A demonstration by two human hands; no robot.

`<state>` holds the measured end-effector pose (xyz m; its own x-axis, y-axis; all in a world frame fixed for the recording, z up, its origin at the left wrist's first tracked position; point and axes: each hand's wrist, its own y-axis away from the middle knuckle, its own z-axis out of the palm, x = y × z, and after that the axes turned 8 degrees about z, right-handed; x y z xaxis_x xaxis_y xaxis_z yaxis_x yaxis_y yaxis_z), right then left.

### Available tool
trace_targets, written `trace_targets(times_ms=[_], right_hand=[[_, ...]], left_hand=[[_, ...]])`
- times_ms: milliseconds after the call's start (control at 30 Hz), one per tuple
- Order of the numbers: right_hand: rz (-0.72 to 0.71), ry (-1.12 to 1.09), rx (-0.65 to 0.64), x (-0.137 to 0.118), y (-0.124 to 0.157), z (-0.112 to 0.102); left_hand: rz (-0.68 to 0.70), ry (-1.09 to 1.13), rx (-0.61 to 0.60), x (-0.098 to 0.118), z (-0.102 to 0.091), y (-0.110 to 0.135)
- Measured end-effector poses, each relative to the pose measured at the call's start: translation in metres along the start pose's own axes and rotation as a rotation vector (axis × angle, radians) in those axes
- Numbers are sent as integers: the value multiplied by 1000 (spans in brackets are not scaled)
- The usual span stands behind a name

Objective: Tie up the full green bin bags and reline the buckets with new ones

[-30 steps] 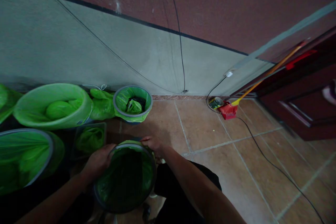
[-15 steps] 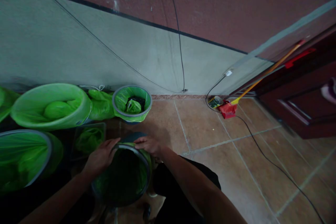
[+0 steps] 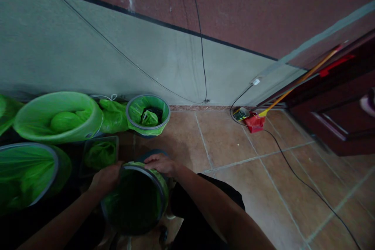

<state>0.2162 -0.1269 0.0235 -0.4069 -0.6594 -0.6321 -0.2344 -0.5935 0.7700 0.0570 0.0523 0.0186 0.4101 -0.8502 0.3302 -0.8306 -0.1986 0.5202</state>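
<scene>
A small round bin (image 3: 133, 203) lined with a green plastic bag sits on the floor right in front of me, its inside dark. My left hand (image 3: 104, 179) is curled over the bin's left rim, fingers closed on the bag's edge there. My right hand (image 3: 159, 164) lies on the far right part of the rim, fingers bent over the green liner. Both forearms reach in from the bottom of the view.
Several more green-lined bins stand at the left: a large one (image 3: 58, 117), a grey-rimmed one (image 3: 148, 114) by the wall, another (image 3: 26, 175) at the left edge. A red dustpan (image 3: 254, 122) with yellow handle and black cables (image 3: 293, 170) lie on the tiled floor at right, near a dark wooden door (image 3: 331, 117).
The bin has tipped and shifted slightly left and toward me. My left hand slid down round the left rim and closed; my right hand moved left along the far rim.
</scene>
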Motion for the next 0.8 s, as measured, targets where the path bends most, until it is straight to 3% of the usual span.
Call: trace_targets(times_ms=[200,400,567,800], right_hand=[[113,-110,140,-9,9,-1],[100,8,204,-18,21,-8],[21,40,181,-12,5,5],[68,11,260,-4,-8,7]], left_hand=[[3,24,74,8,-5,-1],[10,24,63,5,2,-2],[50,-7,65,13,10,-2],[85,26,139,14,15,-7]])
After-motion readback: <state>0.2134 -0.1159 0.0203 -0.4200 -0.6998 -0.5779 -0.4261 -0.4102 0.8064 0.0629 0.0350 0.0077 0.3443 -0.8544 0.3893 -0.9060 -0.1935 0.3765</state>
